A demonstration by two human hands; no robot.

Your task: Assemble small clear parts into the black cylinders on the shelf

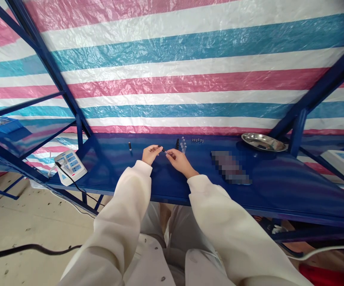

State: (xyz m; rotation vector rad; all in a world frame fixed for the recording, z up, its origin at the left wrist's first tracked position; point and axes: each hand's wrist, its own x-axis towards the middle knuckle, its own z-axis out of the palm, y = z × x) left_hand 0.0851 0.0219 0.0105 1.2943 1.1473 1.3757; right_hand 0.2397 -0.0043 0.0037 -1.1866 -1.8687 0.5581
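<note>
Over the blue table [115, 167], my left hand [150, 154] pinches a small black cylindrical piece [160, 147]. My right hand [178, 161] is closed at the other end, its thumb and finger on a small clear part [166, 152] that meets the black piece. Fingertips hide much of both. Just beyond my right hand lie a row of small black pieces [177, 143] and several clear pieces [183, 143]. Some small shiny metal parts [197, 141] form a line to their right. A short black-topped tube [130, 146] stands left of my left hand.
A shallow oval metal dish [264, 142] sits at the back right. Nearer lies a blurred-out flat object [230, 168]. A white power strip [71, 167] with a plugged-in black cable occupies the left end. Blue metal frame posts [298, 131] and a striped plastic sheet [174, 79] bound the table.
</note>
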